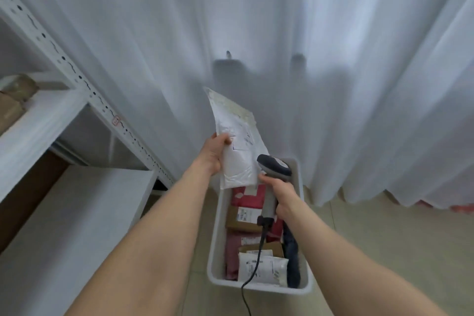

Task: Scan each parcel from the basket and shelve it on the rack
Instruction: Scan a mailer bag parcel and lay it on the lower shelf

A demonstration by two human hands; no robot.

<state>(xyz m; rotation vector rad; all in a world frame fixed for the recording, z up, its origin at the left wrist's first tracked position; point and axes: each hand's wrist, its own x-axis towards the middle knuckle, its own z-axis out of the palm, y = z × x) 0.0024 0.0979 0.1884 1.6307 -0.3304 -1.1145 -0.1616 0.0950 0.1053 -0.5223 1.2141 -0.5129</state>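
Curtain (282,20) hung just behind the basket (218,236); rack (84,95) stood far left; left hand (213,154) pinched the white parcel (237,146) at centre frame; right hand (280,195) gripped the scanner (273,169) beside it.

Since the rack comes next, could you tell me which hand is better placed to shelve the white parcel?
Left. The left hand grips the white parcel, and the rack stands on that side; the right hand is busy holding the scanner.

Soft daylight glows through the white curtain (282,20); edges bend with wide-angle distortion, slight motion blur.
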